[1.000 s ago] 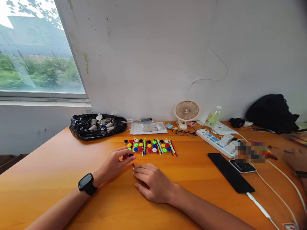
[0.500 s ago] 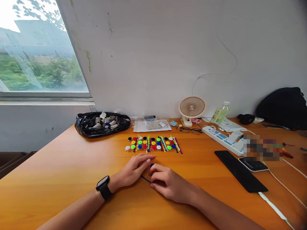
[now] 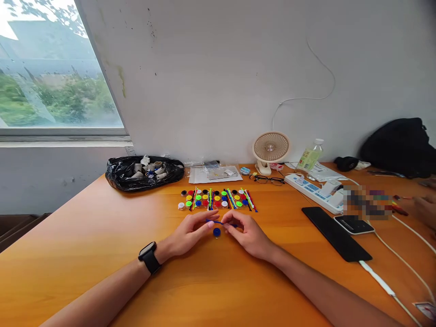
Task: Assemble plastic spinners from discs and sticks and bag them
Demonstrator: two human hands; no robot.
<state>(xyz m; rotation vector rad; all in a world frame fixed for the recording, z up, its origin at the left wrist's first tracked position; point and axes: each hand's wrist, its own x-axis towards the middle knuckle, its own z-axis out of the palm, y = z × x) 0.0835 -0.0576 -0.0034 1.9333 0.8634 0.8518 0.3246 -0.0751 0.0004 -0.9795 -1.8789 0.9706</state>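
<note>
A thin blue plastic stick [image 3: 218, 222] is pinched between the thumb and fingertips of my right hand [image 3: 250, 234]. Its left end lies beside the thumb of my left hand [image 3: 190, 229]; whether they touch is hard to see. My left hand has its fingers stretched out and a gap beside the thumb. Just below the stick, between both hands, a round blue disc [image 3: 217, 232] lies on the table. Beyond my fingers are rows of coloured discs [image 3: 217, 198] with bundles of coloured sticks [image 3: 231, 200] between them.
Behind the rows are a black plastic bag [image 3: 143, 184], clear packets, glasses [image 3: 269, 180] and a clip fan [image 3: 270, 147]. To the right lie a power strip [image 3: 313, 193], a black phone-like slab [image 3: 335, 234] and cables. Another person's hand [image 3: 427, 209] shows at the right edge.
My right hand has lifted the blue stick forward from the table, now level between both hands. The blue disc has come into full view. Another person's hand has appeared at the right.
</note>
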